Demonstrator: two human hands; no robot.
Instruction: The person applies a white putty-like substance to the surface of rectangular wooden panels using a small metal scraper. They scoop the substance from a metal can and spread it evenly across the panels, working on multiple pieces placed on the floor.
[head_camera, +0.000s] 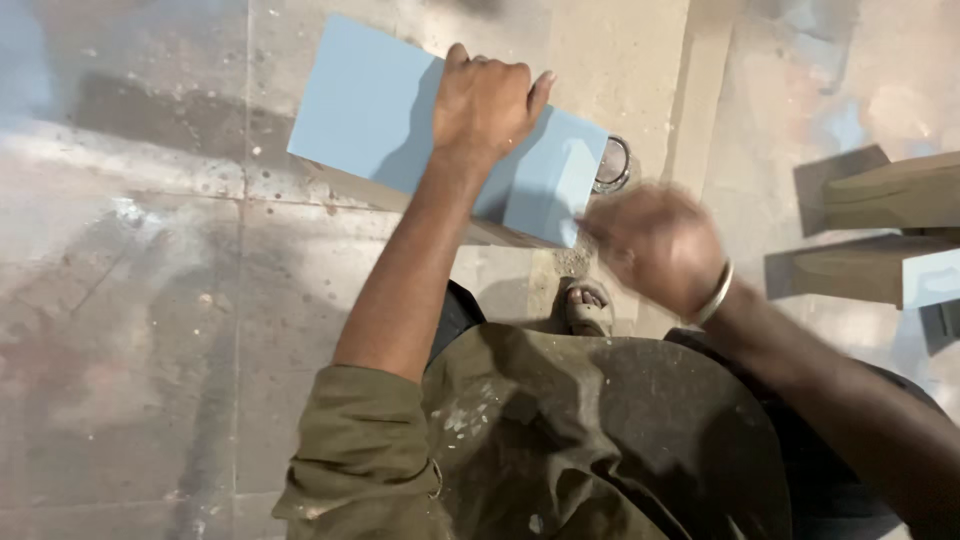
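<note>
A pale blue board (400, 120) is seen lying slantwise over the stained concrete floor (130, 300), towards the floor's far edge, its long side running from the upper left down to the right. The left hand (485, 100) is pressed flat on top of the board near its middle, the fingers curled loosely over the surface rather than gripping an edge. The right hand (655, 245) is blurred at the board's near right corner; whether its fingers are spread or closed on anything cannot be told. A silver bangle (716, 292) is worn on that wrist. A small round metal tin (612, 165) is set on the floor just beside the board's right end. Wooden pieces (880, 230) are seen at the floor's right edge.
</note>
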